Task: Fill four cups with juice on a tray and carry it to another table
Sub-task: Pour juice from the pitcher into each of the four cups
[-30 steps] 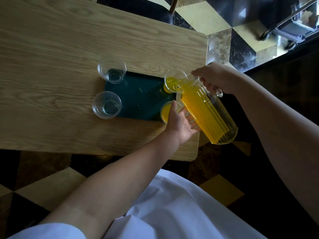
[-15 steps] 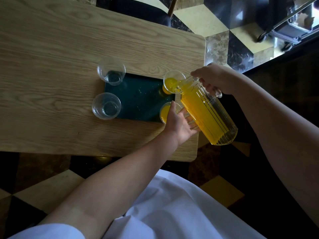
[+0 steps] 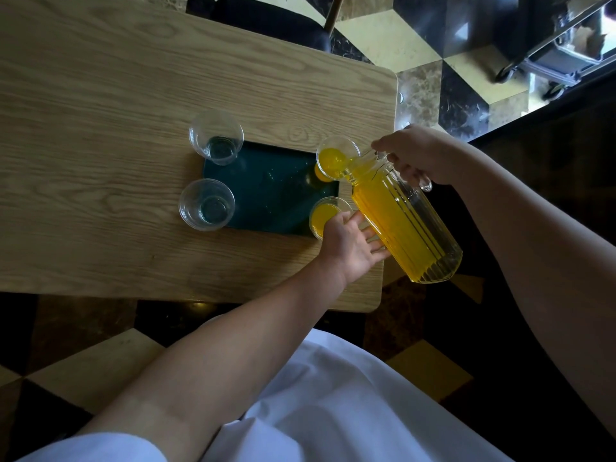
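Note:
A dark green tray [image 3: 273, 191] lies on the wooden table [image 3: 100, 128] with a clear cup at each corner. The two left cups, the far one [image 3: 216, 138] and the near one [image 3: 206, 205], hold no juice. My right hand [image 3: 413, 155] grips the handle of a ribbed glass pitcher [image 3: 403, 225] of orange juice, tilted with its spout over the far right cup [image 3: 335, 158], which holds juice. My left hand [image 3: 350, 241] supports the pitcher from below, next to the near right cup [image 3: 325, 215], which also holds juice.
The tray sits near the table's right end; the pitcher's base hangs past the table's edge over a checkered floor [image 3: 416, 45]. A dark chair [image 3: 266, 18] stands at the far side. A wheeled metal cart [image 3: 560, 58] is at the top right.
The juice level in the far right cup has risen as the pitcher keeps pouring. Both hands have stayed almost where they were.

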